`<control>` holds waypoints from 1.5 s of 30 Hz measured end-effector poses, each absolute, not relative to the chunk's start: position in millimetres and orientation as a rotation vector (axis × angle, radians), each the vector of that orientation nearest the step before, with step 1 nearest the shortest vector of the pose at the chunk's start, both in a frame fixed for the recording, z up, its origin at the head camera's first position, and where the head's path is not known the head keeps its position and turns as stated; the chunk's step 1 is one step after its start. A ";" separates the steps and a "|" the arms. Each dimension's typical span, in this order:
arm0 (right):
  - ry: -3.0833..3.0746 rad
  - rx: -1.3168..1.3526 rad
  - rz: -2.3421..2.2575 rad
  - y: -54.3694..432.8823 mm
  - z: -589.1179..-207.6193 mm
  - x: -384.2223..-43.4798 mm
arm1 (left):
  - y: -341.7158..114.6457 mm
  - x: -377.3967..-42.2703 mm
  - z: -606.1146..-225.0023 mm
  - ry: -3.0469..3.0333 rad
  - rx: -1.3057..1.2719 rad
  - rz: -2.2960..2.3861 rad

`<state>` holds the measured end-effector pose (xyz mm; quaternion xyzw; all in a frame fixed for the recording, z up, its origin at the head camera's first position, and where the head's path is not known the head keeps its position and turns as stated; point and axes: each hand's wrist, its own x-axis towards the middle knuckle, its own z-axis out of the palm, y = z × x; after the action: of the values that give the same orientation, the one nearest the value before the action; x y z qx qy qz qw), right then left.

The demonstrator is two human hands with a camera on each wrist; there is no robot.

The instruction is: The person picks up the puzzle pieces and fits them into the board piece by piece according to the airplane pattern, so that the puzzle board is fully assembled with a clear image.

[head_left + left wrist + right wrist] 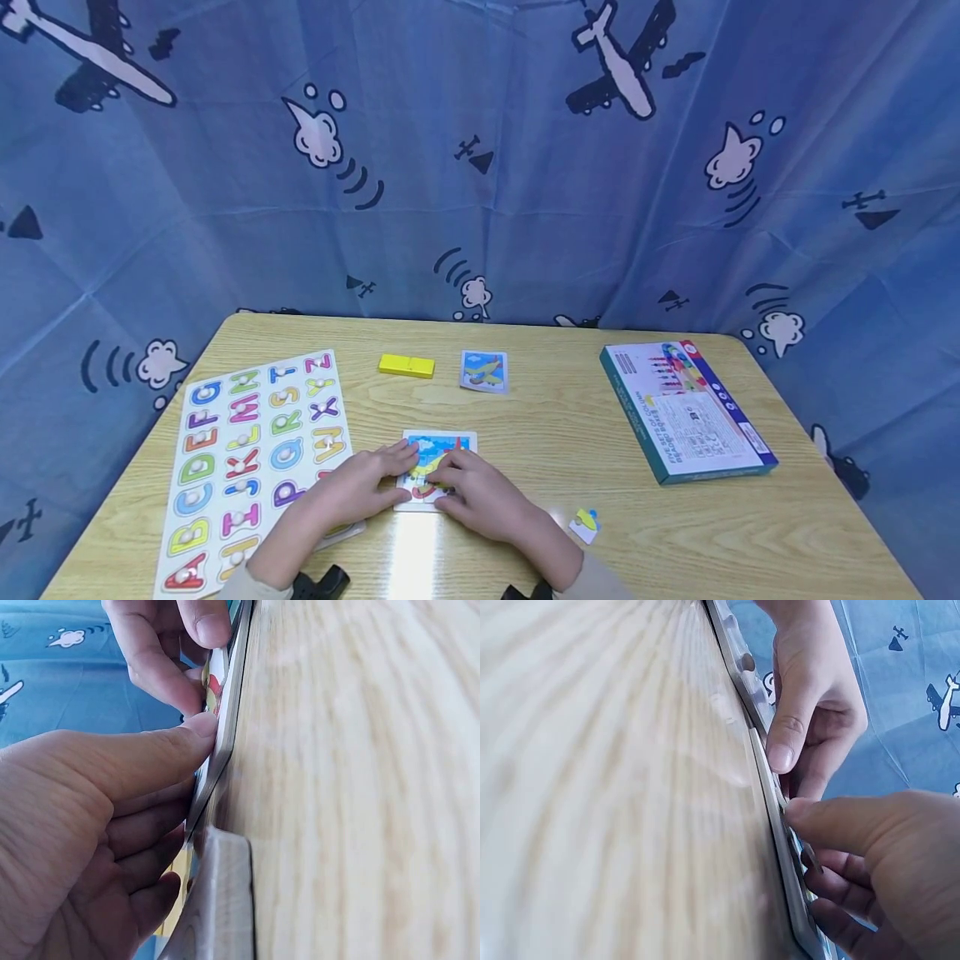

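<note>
A small jigsaw puzzle board (pixel 461 442) with a yellow airplane picture lies flat on the table between both hands. My left hand (pixel 367 483) rests at its left side, fingertips on the upper left and thumb at the lower left corner. In the left wrist view the left thumb (pixel 161 754) presses the board's edge. From the right, my right hand (pixel 483 496) bends over the board's lower part. Its thumb and fingers pinch a thin puzzle piece (pixel 811 856), tilted above the board in the right wrist view. The fingers hide much of the picture.
A loose puzzle piece (pixel 585 525) lies right of the right hand. Behind the board are a picture card (pixel 483 371) and a yellow block (pixel 407 366). An alphabet peg board (pixel 255 467) sits partly under the left forearm. A flat box (pixel 690 412) lies at the right.
</note>
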<state>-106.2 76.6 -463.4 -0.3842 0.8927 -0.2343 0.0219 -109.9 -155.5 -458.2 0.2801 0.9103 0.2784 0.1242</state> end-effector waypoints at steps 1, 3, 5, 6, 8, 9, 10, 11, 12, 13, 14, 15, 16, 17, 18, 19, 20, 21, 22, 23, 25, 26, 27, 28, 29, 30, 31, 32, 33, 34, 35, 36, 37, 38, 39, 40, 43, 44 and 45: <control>2.770 -1.192 -0.719 76.1 -463.4 -106.1 | -155.3 -109.8 -458.0 2.654 0.820 0.811; 2.775 -1.192 -0.707 75.4 -463.2 -105.8 | -155.2 -109.5 -457.8 2.656 0.819 0.812; 2.781 -1.192 -0.699 75.0 -463.3 -105.5 | -154.9 -109.3 -457.5 2.658 0.826 0.811; 2.782 -1.190 -0.697 74.9 -463.2 -105.4 | -154.9 -109.3 -457.4 2.658 0.829 0.811; 2.783 -1.183 -0.698 74.9 -463.2 -105.2 | -154.9 -109.1 -457.2 2.661 0.833 0.813; 2.783 -1.181 -0.699 74.8 -463.2 -105.3 | -154.9 -109.0 -457.2 2.661 0.837 0.813; 2.780 -1.175 -0.703 74.7 -463.3 -105.5 | -155.0 -108.9 -457.1 2.661 0.840 0.813; 2.777 -1.169 -0.707 74.6 -463.4 -105.7 | -155.1 -108.8 -457.1 2.663 0.844 0.811; 2.773 -1.160 -0.714 74.2 -463.2 -105.9 | -155.1 -108.8 -457.0 2.664 0.843 0.810; 2.770 -1.151 -0.719 73.9 -463.2 -106.1 | -155.0 -108.8 -457.2 2.666 0.841 0.810; 2.768 -1.142 -0.724 73.7 -463.2 -106.3 | -154.9 -108.8 -457.3 2.668 0.841 0.810; 2.764 -1.130 -0.729 73.7 -463.0 -106.4 | -154.7 -108.9 -457.5 2.670 0.841 0.809; 2.764 -1.118 -0.729 73.7 -462.3 -106.5 | -154.8 -109.2 -457.7 2.673 0.839 0.807; 2.763 -1.106 -0.726 74.1 -461.4 -106.3 | -155.0 -109.4 -457.8 2.676 0.840 0.807; 2.760 -1.090 -0.727 75.1 -459.8 -106.1 | -155.2 -109.6 -458.1 2.679 0.839 0.808; 2.756 -1.071 -0.728 76.9 -458.2 -105.5 | -155.3 -109.8 -458.6 2.682 0.841 0.808; 2.749 -1.047 -0.736 79.4 -455.9 -104.8 | -155.5 -109.9 -458.8 2.684 0.843 0.808; 2.740 -1.014 -0.741 82.7 -453.3 -103.7 | -155.7 -109.9 -459.2 2.687 0.846 0.807; 2.738 -0.991 -0.743 86.6 -451.0 -102.7 | -155.9 -109.8 -459.5 2.689 0.847 0.810; 2.731 -0.969 -0.757 91.1 -448.8 -101.5 | -156.2 -109.7 -459.9 2.691 0.848 0.811; 2.733 -0.925 -0.770 101.9 -445.7 -99.2 | -156.4 -109.6 -460.5 2.692 0.851 0.811; 2.740 -0.911 -0.775 108.1 -444.6 -97.8 | -156.5 -109.4 -460.7 2.690 0.851 0.813; 2.748 -0.891 -0.772 114.5 -444.1 -96.2 | -156.5 -109.4 -461.1 2.688 0.852 0.815; 2.760 -0.877 -0.772 121.2 -443.9 -94.4 | -156.4 -109.4 -461.3 2.685 0.852 0.817; 2.768 -0.855 -0.776 128.1 -443.5 -92.2 | -156.4 -109.2 -461.3 2.681 0.852 0.817; 2.778 -0.832 -0.775 135.1 -443.3 -90.0 | -156.4 -109.2 -461.3 2.678 0.850 0.820; 2.789 -0.814 -0.777 142.3 -443.3 -87.6 | -156.1 -109.1 -461.3 2.674 0.847 0.824; 2.796 -0.790 -0.787 149.6 -443.5 -85.2 | -156.0 -109.0 -461.2 2.671 0.843 0.825; 2.801 -0.767 -0.798 156.6 -443.4 -82.8 | -155.8 -108.9 -461.0 2.671 0.839 0.826; 2.808 -0.750 -0.816 163.4 -443.5 -80.5 | -155.7 -108.9 -460.9 2.672 0.837 0.826; 2.819 -0.729 -0.823 170.0 -443.8 -78.2 | -155.7 -108.8 -460.6 2.671 0.832 0.826; 2.828 -0.708 -0.827 176.3 -444.0 -76.2 | -155.7 -108.8 -460.5 2.672 0.828 0.826; 2.835 -0.683 -0.838 182.4 -444.2 -73.9 | -155.7 -108.8 -460.4 2.673 0.827 0.824; 2.839 -0.658 -0.852 188.0 -444.1 -71.7 | -155.7 -108.9 -460.3 2.673 0.827 0.822; 2.847 -0.634 -0.854 193.4 -443.8 -69.3 | -155.7 -109.0 -460.3 2.672 0.828 0.821; 2.856 -0.610 -0.851 198.3 -443.5 -67.0 | -155.8 -109.2 -460.6 2.671 0.830 0.821; 2.864 -0.541 -0.843 210.7 -442.1 -60.8 | -155.9 -109.4 -460.9 2.667 0.837 0.821; 2.861 -0.514 -0.834 213.9 -441.4 -59.1 | -155.9 -109.4 -461.0 2.667 0.839 0.824; 2.858 -0.482 -0.824 216.7 -440.9 -57.6 | -155.9 -109.4 -461.0 2.667 0.842 0.827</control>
<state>-57.6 216.7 -440.9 -0.1598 0.9465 -0.2728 0.0643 -109.4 -155.9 -461.0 0.2868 0.9087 0.2818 0.1126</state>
